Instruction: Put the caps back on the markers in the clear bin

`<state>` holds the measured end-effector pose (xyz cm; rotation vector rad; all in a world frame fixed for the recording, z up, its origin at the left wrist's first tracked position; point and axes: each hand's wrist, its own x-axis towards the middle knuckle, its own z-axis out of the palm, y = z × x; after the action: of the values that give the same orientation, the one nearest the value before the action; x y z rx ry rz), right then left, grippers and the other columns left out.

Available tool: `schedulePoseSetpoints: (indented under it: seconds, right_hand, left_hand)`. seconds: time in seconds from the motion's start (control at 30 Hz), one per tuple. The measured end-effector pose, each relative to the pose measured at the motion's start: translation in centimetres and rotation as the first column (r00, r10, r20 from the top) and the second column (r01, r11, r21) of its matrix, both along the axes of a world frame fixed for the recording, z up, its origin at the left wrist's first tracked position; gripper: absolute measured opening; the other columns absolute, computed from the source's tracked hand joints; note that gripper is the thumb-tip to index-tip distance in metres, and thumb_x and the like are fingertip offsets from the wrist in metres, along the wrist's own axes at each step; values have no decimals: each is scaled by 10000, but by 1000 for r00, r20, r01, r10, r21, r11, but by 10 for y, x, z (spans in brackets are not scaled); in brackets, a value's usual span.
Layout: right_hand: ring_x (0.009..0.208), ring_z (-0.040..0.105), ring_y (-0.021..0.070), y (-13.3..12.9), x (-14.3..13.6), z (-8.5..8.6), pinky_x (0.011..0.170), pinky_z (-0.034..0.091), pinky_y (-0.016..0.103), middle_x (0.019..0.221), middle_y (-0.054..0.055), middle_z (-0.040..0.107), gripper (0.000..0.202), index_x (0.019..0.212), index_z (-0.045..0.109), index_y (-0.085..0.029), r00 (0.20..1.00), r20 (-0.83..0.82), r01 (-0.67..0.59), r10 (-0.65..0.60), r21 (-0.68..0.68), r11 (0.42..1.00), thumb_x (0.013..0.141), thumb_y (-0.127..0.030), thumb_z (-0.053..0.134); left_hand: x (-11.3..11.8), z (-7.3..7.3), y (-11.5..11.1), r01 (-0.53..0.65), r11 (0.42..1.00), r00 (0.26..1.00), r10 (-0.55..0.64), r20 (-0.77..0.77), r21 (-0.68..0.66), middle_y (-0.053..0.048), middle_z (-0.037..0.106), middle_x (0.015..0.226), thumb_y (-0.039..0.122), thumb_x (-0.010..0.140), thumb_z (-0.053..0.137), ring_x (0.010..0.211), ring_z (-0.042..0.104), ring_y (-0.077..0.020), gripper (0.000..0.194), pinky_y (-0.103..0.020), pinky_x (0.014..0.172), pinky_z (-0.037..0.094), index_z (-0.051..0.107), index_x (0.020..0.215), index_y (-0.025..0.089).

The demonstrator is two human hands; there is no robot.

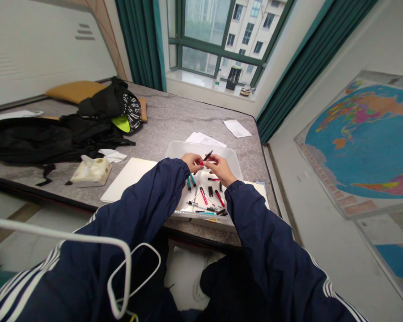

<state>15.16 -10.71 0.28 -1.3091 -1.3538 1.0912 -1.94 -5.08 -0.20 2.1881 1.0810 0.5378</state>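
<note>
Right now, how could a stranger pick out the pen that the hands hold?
On the grey table, find the clear plastic tray. Above it, the left hand and right hand meet on one black pen. Only this pen is lifted; the others lie flat.

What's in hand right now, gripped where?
A pen, held by both hands: left hand at its red lower end, right hand near the middle; black tip free.

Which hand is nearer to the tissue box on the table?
Left. The left hand is to the right of the tissue box, above the tray. The right hand is farther right, beyond the left.
</note>
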Motion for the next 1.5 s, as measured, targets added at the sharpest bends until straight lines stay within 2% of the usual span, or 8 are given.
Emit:
schedulePoseSetpoints:
  seconds: [0.2, 0.43, 0.7, 0.9, 1.13, 1.27, 1.4, 1.5]
  right_hand:
    - [780, 647, 127, 2, 4, 0, 576, 534, 214, 1111, 72, 672, 445, 1160, 606, -206, 998, -56, -6, 11, 92, 996, 754, -364, 693]
    - [747, 660, 149, 8, 5, -8, 520, 515, 211, 918, 60, 690, 313, 952, 643, -174, 999, 31, 16, -21, 146, 989, 778, -433, 672]
    - [784, 683, 174, 7, 2, -10, 584, 565, 265, 852, 47, 691, 317, 892, 603, -182, 995, -88, -36, 47, 129, 991, 747, -440, 717]
    - [709, 651, 145, 10, 4, -13, 549, 538, 240, 813, 10, 669, 363, 1019, 592, -211, 998, -62, -6, 16, 157, 988, 753, -438, 690]
    - [696, 561, 147, 9, 6, -10, 565, 474, 244, 762, 9, 614, 325, 859, 580, -195, 976, 193, 39, -97, 286, 957, 776, -502, 647]
    - [643, 495, 127, 4, 6, -9, 635, 403, 241, 663, -18, 556, 293, 733, 528, -199, 870, 439, 66, -223, 345, 936, 841, -466, 580]
    - [583, 438, 122, 1, 6, -9, 604, 315, 250, 536, -16, 464, 457, 555, 470, -194, 731, 664, -21, -159, 255, 967, 914, -476, 475]
    - [574, 464, 129, 0, 8, -9, 586, 305, 253, 497, -2, 462, 551, 512, 471, -193, 711, 697, -29, -93, 161, 987, 927, -555, 447]
  left_hand:
    - [-1, 1, -1, -4, 999, 998, 6, -64, 34, -24, 734, 783, 295, 739, 672, 585, 646, -107, 193, -197, 609, 479, 694, 858, 144]
    - [0, 0, -2, -9, 998, 996, 4, -88, -55, -12, 730, 789, 241, 767, 662, 535, 655, -97, 131, -187, 575, 502, 682, 854, 146]
    - [0, 3, -2, -16, 995, 992, 3, -130, -103, -18, 733, 804, 233, 780, 664, 539, 653, -98, 142, -186, 575, 498, 704, 882, 143]
    - [-2, 2, 2, 34, 996, 989, -22, -145, 78, -12, 724, 724, 327, 742, 675, 685, 657, -134, 219, -203, 668, 479, 738, 862, 155]
    - [-2, -5, 7, 71, 995, 988, -59, -144, 75, -12, 717, 711, 362, 731, 645, 690, 645, -132, 267, -209, 676, 463, 737, 861, 148]
    - [-1, -7, 4, 108, 994, 981, -102, -165, 30, -6, 714, 703, 345, 726, 640, 678, 647, -125, 245, -197, 664, 464, 727, 849, 151]
    - [0, -5, -2, 169, 985, 959, -154, -239, 43, 7, 715, 706, 308, 714, 644, 650, 637, -111, 188, -181, 647, 453, 727, 818, 174]
    - [-1, -4, -4, 181, 981, 945, -152, -289, 76, 4, 714, 710, 290, 709, 638, 639, 634, -112, 178, -183, 641, 447, 736, 811, 181]
